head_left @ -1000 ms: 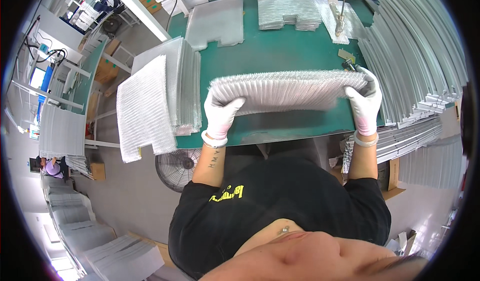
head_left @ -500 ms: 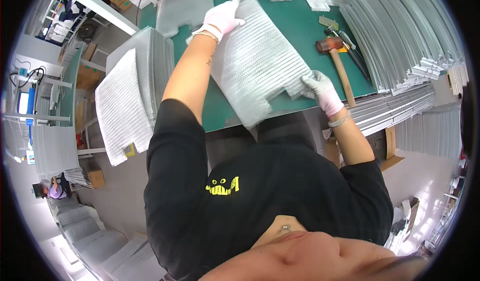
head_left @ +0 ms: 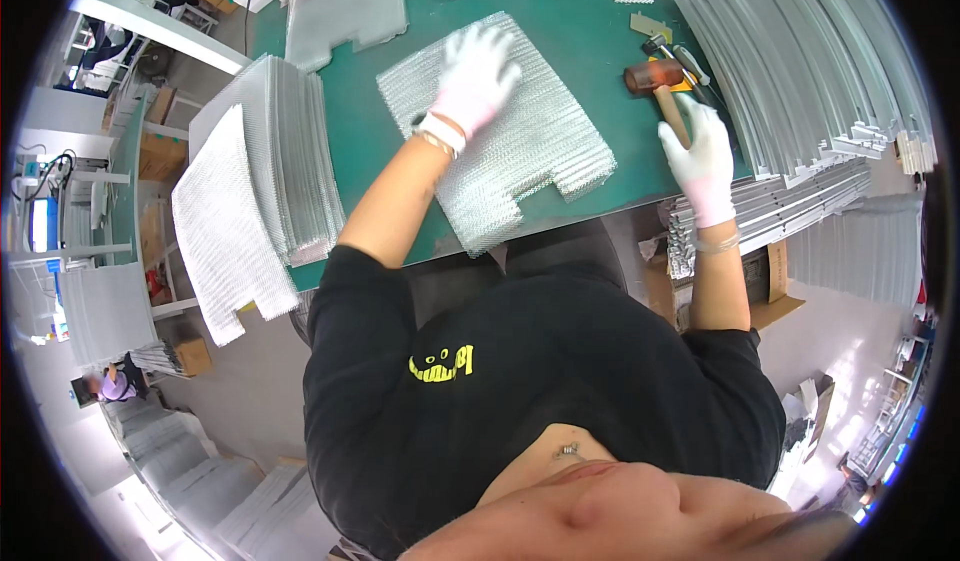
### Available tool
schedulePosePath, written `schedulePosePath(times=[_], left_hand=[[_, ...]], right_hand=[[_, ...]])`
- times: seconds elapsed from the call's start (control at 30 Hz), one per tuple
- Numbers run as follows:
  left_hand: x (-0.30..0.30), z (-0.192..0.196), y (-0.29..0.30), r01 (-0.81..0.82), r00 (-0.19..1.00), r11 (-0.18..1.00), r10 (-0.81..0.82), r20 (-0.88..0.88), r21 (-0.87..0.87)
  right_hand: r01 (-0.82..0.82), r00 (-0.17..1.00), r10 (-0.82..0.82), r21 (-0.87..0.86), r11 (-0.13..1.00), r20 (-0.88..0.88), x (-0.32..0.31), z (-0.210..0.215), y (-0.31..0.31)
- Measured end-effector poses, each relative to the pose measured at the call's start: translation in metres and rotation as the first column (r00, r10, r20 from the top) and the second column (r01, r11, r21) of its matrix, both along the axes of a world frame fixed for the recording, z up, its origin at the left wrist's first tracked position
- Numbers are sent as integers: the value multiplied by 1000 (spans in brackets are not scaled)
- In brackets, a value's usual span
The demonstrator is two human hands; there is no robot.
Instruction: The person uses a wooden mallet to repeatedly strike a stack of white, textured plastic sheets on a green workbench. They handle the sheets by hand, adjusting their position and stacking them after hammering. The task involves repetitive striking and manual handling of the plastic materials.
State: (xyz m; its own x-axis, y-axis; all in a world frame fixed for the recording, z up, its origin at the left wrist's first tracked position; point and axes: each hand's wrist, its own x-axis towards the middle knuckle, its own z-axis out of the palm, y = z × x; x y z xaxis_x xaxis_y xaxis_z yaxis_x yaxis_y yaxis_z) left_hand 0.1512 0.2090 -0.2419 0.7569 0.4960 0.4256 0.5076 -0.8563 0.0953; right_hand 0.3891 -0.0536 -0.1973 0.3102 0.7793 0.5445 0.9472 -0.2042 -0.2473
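Silvery mesh panel (head_left: 500, 136) now lies flat on the green desk (head_left: 600, 31), no longer lifted. The left hand (head_left: 475, 76) presses it open-palmed; the right hand (head_left: 700, 151), released, reaches the mallet (head_left: 660, 86)

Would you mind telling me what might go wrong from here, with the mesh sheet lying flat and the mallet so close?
1. The mesh sheet overhangs the near edge of the green table; pressed only by the left hand, it might slip off.
2. The right hand is at the mallet handle among small tools; it could knock them.
3. The sheet's raw edges may snag the gloves.
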Motion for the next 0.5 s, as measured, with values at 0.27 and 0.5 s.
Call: schedulePosePath(times=[0.27, 0.5], left_hand=[[8, -6, -85, -56, 955, 956, -33, -295, -287], [31, -24, -56, 215, 950, 952, -256, -179, -220]], right_hand=[[51, 969, -131, -351, 935, -208, 23, -45, -23], [-177, 850, 142, -22, 984, -507, -15, 13, -77]])
